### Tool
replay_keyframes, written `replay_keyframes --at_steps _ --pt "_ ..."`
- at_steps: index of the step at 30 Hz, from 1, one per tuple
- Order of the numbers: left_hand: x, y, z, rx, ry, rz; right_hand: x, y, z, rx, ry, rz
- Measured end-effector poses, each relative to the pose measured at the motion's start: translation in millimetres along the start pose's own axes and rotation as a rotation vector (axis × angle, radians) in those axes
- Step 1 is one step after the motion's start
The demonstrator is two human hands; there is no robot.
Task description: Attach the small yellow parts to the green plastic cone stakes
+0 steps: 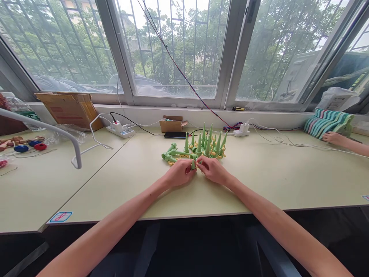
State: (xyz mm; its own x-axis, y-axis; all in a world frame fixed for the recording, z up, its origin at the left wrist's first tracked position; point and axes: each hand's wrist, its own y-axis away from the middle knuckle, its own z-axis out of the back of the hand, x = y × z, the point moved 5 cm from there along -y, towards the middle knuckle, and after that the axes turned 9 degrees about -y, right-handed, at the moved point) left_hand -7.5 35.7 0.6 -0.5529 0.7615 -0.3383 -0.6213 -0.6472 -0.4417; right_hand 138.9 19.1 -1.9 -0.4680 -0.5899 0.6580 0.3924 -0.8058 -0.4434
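Both my hands meet over the table's middle, in front of a cluster of green plastic plant-watering spikes (208, 145) with small yellow valve parts. Several of them stand with their points up; others lie on their sides at the left of the cluster. My left hand (181, 172) is closed around one green watering spike (193, 164), its tapered end showing between the fingers. Right beside it, my right hand (213, 169) has its fingertips pinched together close to the spike. What those fingertips hold, if anything, is too small to make out.
A phone (176, 135) and an open small carton (172, 124) lie behind the spikes. Power strips (122, 130) with cables run along the window sill. At the far right another person's hand (334, 138) touches a stack of teal and green hangers (327, 122). A white curved tube (57, 129) juts in from the left.
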Motion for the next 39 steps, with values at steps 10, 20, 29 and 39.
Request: replay_keyframes --at_steps 10,20,29,39 --pt "0.5 -1.7 4.6 -0.001 0.091 0.054 0.5 0.2 -0.3 0.018 -0.025 0.015" --pt "-0.9 -1.8 5.7 0.0 0.064 0.06 -5.4 -0.5 -1.6 0.02 -0.05 -0.014" --pt "-1.1 -1.8 6.3 -0.004 0.049 0.046 -6.1 -1.0 -1.0 0.004 -0.046 -0.025" --pt "-1.8 -1.1 5.5 0.03 0.041 0.021 -8.4 -0.6 -1.9 -0.006 -0.045 -0.02"
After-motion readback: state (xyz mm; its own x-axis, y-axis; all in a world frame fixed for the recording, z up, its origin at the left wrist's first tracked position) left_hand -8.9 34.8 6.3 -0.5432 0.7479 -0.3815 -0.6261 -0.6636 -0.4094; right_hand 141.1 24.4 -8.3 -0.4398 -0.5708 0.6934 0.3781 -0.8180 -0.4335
